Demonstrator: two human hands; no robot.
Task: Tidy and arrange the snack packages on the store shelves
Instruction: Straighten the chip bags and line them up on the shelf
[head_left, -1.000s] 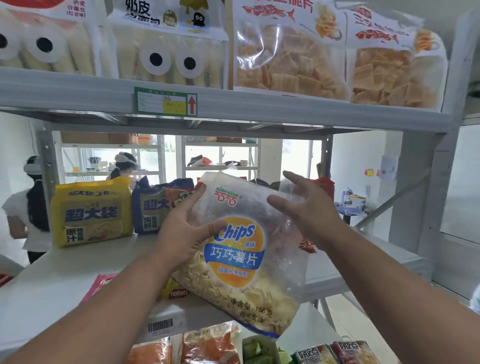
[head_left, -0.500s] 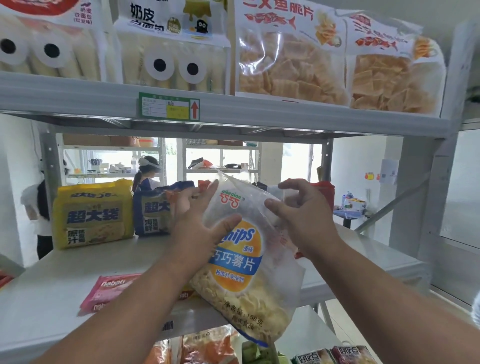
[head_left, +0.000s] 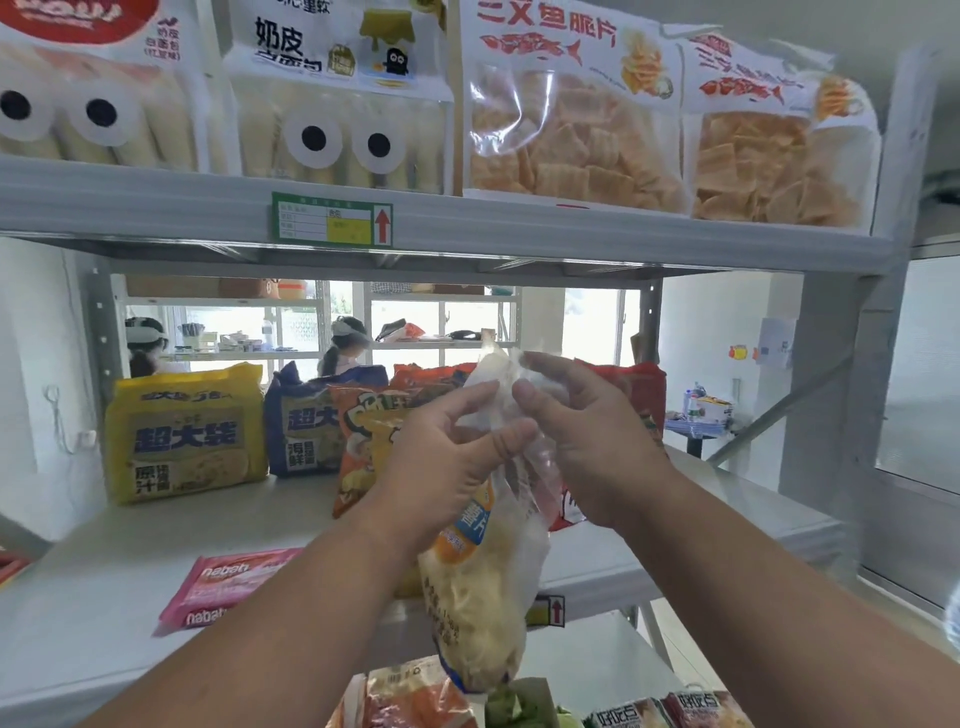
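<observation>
Two hands hold one clear chips bag (head_left: 480, 587) in front of the middle shelf (head_left: 104, 587), and much around them is only partly seen. At the shelf's far left edge a yellow noodle pack (head_left: 184, 434) stands upright near the back, with a blue noodle pack (head_left: 298, 421) just beside it, its right side covered by an orange snack bag (head_left: 363, 441). Nearer the front edge a pink wafer pack (head_left: 223, 584) lies flat, its lower right corner hidden by the left forearm. The left hand (head_left: 447, 460) has its grip closed on the bag's upper part, thumb pressed across the clear film. The bag has turned nearly edge-on, so its label is mostly unreadable, and its bottom hangs below the shelf's front edge. The right hand (head_left: 584, 441) pinches the crumpled top of the bag, a narrow grip on the film. Behind it a red package (head_left: 641, 395) shows only at its top and right side. Packages on the shelf below are cut off by the lower frame edge.
</observation>
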